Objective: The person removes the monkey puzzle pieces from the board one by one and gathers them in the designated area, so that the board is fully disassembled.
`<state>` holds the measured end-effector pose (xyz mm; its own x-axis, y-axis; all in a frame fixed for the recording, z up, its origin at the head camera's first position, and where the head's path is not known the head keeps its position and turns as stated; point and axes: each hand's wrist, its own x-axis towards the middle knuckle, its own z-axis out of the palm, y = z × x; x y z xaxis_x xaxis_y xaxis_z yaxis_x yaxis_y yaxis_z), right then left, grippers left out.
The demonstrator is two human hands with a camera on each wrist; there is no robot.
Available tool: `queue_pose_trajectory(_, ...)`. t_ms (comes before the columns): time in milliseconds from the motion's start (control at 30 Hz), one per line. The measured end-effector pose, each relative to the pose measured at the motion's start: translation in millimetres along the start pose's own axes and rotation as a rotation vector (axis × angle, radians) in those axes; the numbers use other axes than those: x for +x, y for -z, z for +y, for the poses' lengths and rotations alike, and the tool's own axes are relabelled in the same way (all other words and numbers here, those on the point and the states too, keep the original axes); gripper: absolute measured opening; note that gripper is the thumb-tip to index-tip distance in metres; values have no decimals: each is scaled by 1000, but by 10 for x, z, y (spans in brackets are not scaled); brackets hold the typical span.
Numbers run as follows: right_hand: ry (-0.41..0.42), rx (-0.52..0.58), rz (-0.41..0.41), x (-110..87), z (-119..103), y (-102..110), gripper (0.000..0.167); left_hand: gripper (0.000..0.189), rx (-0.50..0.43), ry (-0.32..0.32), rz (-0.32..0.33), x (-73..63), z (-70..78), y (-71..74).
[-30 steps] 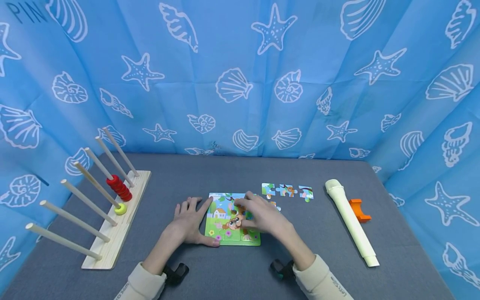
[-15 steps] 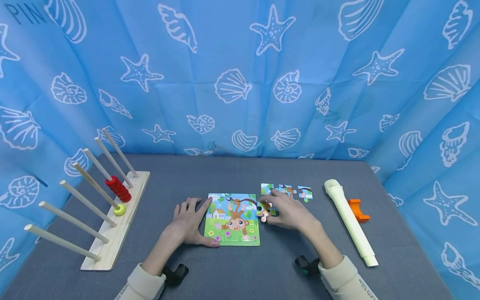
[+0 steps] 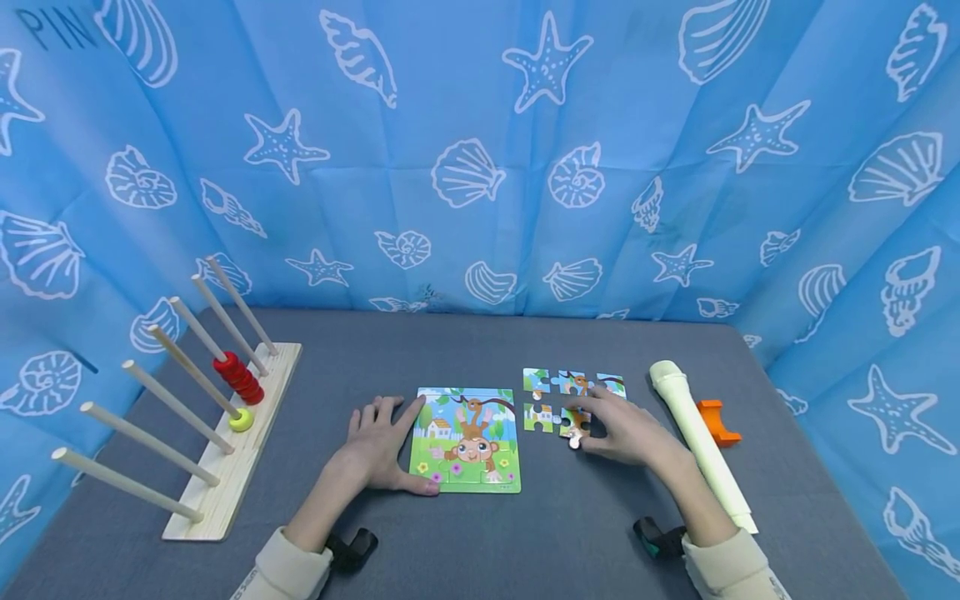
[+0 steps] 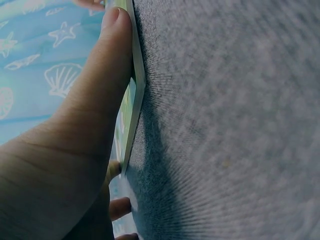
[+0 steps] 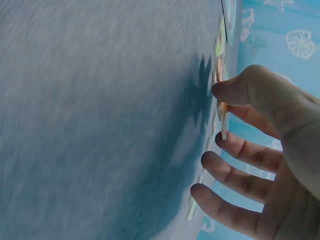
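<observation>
A square monkey puzzle board (image 3: 465, 475) lies flat on the table, its picture showing an upside-down monkey. My left hand (image 3: 378, 450) rests at its left side, fingers spread; the thumb (image 4: 112, 42) lies along the near edge and the index fingertip touches near the far left corner. To the right of the board my right hand (image 3: 626, 429) pinches a jigsaw piece (image 3: 574, 433) between thumb and index finger, close over the table. Beside it lies another jigsaw piece (image 3: 537, 417) with a house on it. Behind these sits a row of pieces (image 3: 573, 382), partly covered by the right hand.
A wooden peg rack (image 3: 255, 425) with red rings (image 3: 238, 377) and a yellow ring (image 3: 241, 419) stands on the left. On the right lie a cream-coloured tube (image 3: 705, 450) and an orange curved block (image 3: 717, 422). A blue shell-patterned curtain (image 3: 480, 242) hangs behind the table.
My right hand has moved right, off the board, bringing a jigsaw piece to the spot beside the house piece. The left hand and the board have stayed put.
</observation>
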<state>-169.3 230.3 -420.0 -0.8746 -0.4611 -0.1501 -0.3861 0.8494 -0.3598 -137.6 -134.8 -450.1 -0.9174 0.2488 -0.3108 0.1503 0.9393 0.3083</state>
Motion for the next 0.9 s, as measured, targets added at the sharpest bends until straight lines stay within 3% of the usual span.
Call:
queue_pose_trajectory(400, -25, 9, 14, -23, 75, -15, 47, 128, -17, -5, -2, 1, -7, -12)
queue_pose_trajectory(600, -51, -23, 44, -8, 69, -64, 57, 128, -16, 1, -1, -2, 0, 1)
queue_pose_trajectory(900, -61, -19, 79, 30, 38, -113, 48, 128, -17, 10, -1, 2, 1, -9)
